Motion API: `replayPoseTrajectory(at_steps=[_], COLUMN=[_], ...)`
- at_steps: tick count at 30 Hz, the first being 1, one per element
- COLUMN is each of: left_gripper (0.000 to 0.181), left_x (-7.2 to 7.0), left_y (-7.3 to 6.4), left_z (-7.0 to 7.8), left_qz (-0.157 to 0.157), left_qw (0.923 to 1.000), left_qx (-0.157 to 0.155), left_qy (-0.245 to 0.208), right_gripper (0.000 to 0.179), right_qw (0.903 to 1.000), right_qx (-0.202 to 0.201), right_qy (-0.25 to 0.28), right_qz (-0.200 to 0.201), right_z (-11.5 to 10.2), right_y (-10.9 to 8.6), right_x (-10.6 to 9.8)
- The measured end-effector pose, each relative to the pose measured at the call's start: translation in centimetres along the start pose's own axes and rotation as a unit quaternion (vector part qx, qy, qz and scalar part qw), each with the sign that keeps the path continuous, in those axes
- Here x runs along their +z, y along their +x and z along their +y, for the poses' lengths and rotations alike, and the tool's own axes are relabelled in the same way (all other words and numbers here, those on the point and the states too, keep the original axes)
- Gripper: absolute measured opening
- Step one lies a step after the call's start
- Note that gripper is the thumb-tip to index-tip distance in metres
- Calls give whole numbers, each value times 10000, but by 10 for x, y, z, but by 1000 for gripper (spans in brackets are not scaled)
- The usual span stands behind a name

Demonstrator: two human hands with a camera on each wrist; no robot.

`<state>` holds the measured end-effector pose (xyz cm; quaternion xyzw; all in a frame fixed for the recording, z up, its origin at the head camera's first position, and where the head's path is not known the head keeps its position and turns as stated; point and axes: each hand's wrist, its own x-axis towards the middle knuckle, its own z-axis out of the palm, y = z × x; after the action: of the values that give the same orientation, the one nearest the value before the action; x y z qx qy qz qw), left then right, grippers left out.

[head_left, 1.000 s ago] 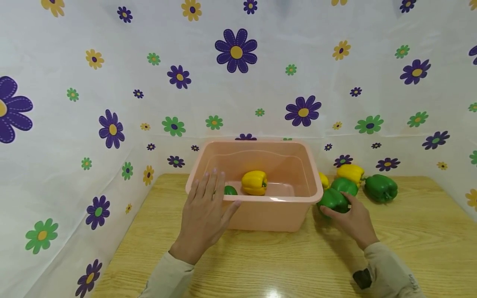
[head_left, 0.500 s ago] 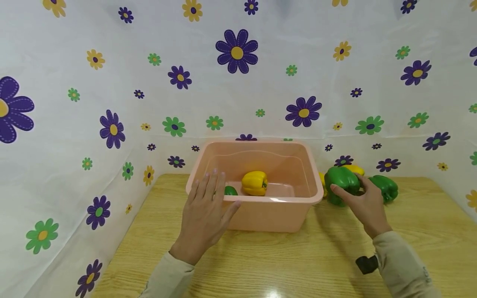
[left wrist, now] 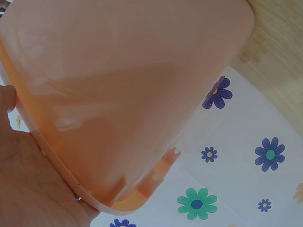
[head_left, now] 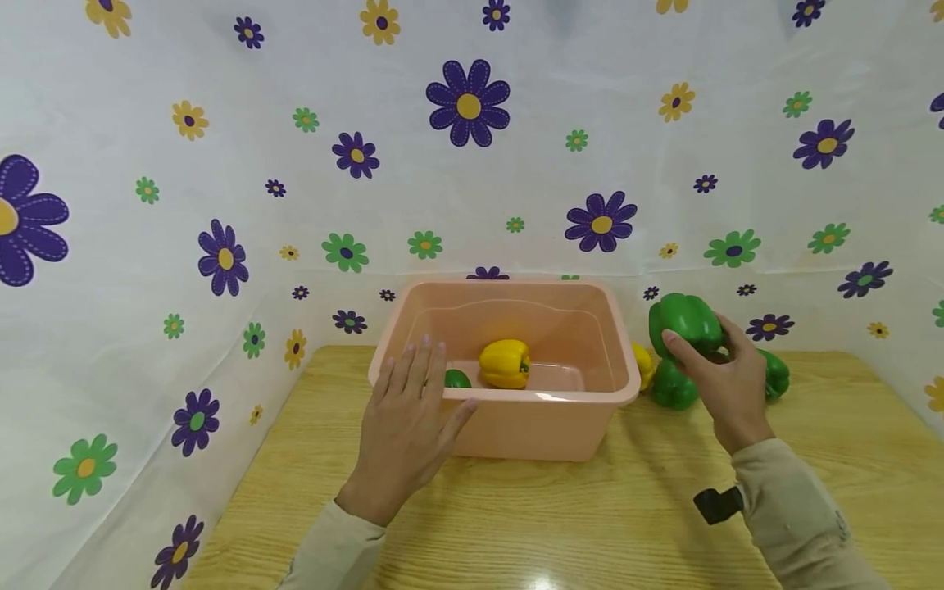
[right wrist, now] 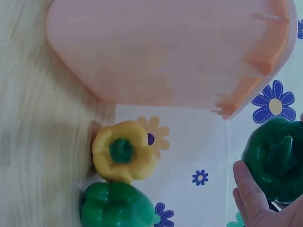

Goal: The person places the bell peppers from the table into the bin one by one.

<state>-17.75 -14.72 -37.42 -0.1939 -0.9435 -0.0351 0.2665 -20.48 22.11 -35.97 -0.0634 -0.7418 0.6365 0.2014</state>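
Observation:
My right hand (head_left: 726, 385) grips a green bell pepper (head_left: 686, 324) above the table, to the right of the pink plastic bin (head_left: 531, 426). In the right wrist view the held green pepper (right wrist: 274, 161) shows its stem, with fingers curled against its side. With fingers straight, my left hand (head_left: 406, 434) rests at the bin's front left rim. The left wrist view shows that hand (left wrist: 38, 175) against the bin's rim (left wrist: 61, 175). Inside the bin lie a yellow bell pepper (head_left: 505, 364) and a green one (head_left: 456, 378), the latter partly hidden behind the rim.
Right of the bin stand a yellow pepper (head_left: 643, 365) and a green pepper (head_left: 674, 385), close together. Another green pepper (head_left: 776, 375) sits partly behind my right hand. A flower-printed white sheet (head_left: 516, 164) hangs behind the wooden table (head_left: 472, 524).
My right hand has taken hold of a green pepper from the group and lifted it up off the table. The left hand has stayed at the bin's rim.

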Motion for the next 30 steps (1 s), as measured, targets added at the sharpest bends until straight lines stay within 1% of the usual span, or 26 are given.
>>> replayPoseTrajectory(at_steps=[4, 7, 13, 17, 24, 27, 30], left_gripper=[81, 81, 83, 83, 83, 84, 84], left_x=[0, 0, 0, 1, 0, 0, 0], left_y=[0, -1, -1, -1, -1, -1, -1], left_z=[0, 0, 0, 0, -1, -1, -1], left_qz=[6, 26, 48, 65, 1, 4, 7], left_qw=[10000, 10000, 10000, 10000, 10000, 10000, 10000], left_qx=[-12, -13, 3, 24, -8, 3, 17], left_qy=[-12, -33, -22, -6, -3, 24, 31], right_gripper=[72, 69, 63, 65, 68, 68, 68], right_qw=[9964, 9923, 9863, 9870, 9932, 9943, 9940], right_qx=[-97, -214, -500, -566, -614, -643, -699], right_qy=[846, 1219, 1571, 1501, 987, 843, 810], right_qz=[56, 41, 2, 22, -69, -134, -217], right_z=[-4, -6, -12, -15, -19, -18, -17], right_y=[1, 1, -1, -3, -6, -8, -9], right_x=[6, 10, 17, 21, 31, 36, 40])
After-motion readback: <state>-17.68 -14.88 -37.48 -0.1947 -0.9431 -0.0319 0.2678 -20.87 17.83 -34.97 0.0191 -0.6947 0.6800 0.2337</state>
